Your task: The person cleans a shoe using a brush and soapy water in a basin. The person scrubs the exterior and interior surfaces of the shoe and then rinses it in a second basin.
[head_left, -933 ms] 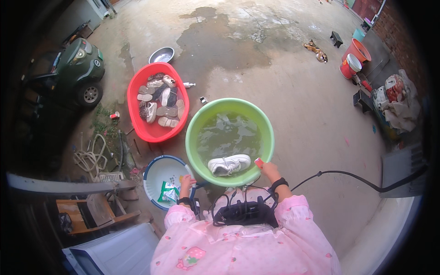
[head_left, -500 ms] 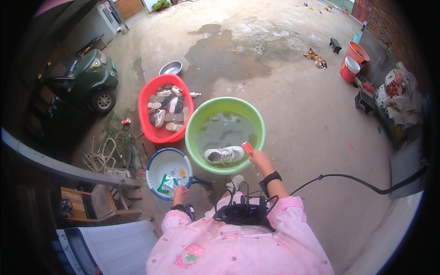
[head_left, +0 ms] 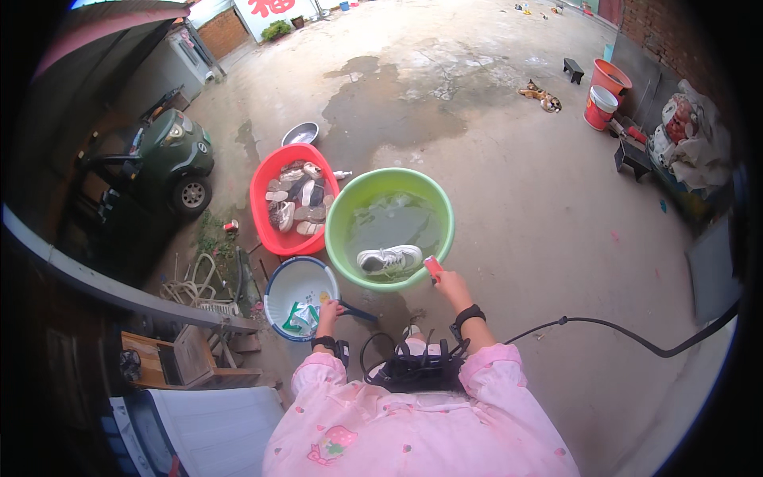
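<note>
White shoe (head_left: 389,258) in green tub (head_left: 340,238); red tub (head_left: 261,208), basin (head_left: 284,288) alongside; right grip (head_left: 451,286) clasping red object (head_left: 432,266); left grip (head_left: 327,316) unclear.

Looks down and forward from a head-worn fisheye, aimed pretty much at the green basin (head_left: 335,230). Close enough to catch pink sleeves (head_left: 499,369) this side of it, wide enough for concrete yard (head_left: 469,36) way past it.

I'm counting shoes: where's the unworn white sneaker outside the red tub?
In the head view, the white sneaker lies in the near part of the green basin, just left of the red object in the right hand.
</note>
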Demonstrator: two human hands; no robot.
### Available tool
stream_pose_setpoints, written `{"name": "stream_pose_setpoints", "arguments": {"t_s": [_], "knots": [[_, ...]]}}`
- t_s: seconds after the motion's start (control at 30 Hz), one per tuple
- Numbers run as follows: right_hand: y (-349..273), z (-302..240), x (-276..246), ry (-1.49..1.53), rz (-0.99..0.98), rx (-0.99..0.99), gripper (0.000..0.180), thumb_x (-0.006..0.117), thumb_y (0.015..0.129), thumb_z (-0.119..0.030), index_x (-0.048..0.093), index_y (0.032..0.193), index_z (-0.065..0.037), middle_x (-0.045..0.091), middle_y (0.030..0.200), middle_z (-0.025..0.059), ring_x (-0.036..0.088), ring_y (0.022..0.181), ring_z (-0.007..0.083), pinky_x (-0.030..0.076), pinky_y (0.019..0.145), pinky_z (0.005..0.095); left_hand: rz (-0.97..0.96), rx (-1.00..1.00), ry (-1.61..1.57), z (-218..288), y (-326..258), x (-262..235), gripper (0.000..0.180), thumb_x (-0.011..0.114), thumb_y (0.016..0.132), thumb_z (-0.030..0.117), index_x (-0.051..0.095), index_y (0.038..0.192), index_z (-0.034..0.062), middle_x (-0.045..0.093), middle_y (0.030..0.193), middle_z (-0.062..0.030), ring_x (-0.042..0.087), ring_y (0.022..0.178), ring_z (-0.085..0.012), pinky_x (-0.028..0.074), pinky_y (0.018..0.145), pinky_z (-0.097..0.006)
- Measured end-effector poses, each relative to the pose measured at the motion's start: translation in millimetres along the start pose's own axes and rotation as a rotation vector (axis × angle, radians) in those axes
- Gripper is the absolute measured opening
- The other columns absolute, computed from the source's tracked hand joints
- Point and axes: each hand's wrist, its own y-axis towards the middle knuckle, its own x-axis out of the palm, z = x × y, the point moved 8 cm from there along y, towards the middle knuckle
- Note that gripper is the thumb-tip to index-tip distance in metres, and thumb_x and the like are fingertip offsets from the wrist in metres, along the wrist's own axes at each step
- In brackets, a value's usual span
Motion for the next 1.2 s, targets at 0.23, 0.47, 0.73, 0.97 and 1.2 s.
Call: {"name": "stream_pose_setpoints", "arguments": {"t_s": [0.23, 0.47, 0.73, 0.97, 1.2], "knots": [[43, -17, 30, -0.039, -0.092, 0.04, 0.016, 0.045, 0.069, -0.013, 0.057, 0.08, -0.01, 0.057, 0.073, 0.0137, 0.055, 0.072, 0.028, 0.044, 0.063, 0.0375, -0.046, 0.0, -0.139, 17, 42, 16, 0.026, 0.044, 0.076, 0.019, 0.043, 0.096, 0.004, 0.054, 0.07, -0.0057, 0.055, 0.061, -0.0138, 0.038, 0.047, -0.022], [100, -37, 79, -0.152, -0.305, 0.043, 0.017, 0.046, 0.068, -0.013, 0.055, 0.082, -0.011, 0.057, 0.07, 0.0137, 0.055, 0.069, 0.0279, 0.043, 0.061, 0.0382, -0.046, 0.094, -0.075, 7, 140, 35, 0.031, 0.046, 0.074, 0.017, 0.04, 0.099, -0.0001, 0.054, 0.074, -0.0106, 0.055, 0.062, -0.0169, 0.041, 0.052, -0.022], [131, -23, 82, -0.148, -0.365, 0.158, 0.027, 0.05, 0.065, -0.015, 0.053, 0.092, -0.013, 0.057, 0.07, 0.0136, 0.055, 0.067, 0.0292, 0.044, 0.061, 0.0383, -0.177, -0.353, -0.527, 16, 159, 112, 0.039, 0.037, 0.08, 0.024, 0.032, 0.107, -0.0042, 0.045, 0.101, -0.0195, 0.048, 0.09, -0.0253, 0.037, 0.077, -0.032], [147, -6, 90, -0.123, -0.441, 0.164, 0.036, 0.052, 0.067, -0.021, 0.049, 0.102, -0.016, 0.056, 0.075, 0.0148, 0.054, 0.07, 0.0294, 0.044, 0.063, 0.0377, -0.141, -0.533, -0.862, -7, 173, 141, 0.052, 0.038, 0.078, 0.032, 0.024, 0.115, -0.0028, 0.037, 0.107, -0.0233, 0.039, 0.1, -0.0303, 0.03, 0.085, -0.036], [154, 4, 86, -0.133, -0.442, 0.091, 0.036, 0.052, 0.067, -0.02, 0.048, 0.103, -0.017, 0.056, 0.071, 0.0141, 0.054, 0.065, 0.0289, 0.043, 0.058, 0.0385, 0.185, -0.443, -1.222, -28, 191, 152, 0.037, 0.046, 0.077, 0.008, 0.032, 0.108, -0.0077, 0.046, 0.098, -0.0203, 0.049, 0.085, -0.0242, 0.038, 0.077, -0.03]]}}
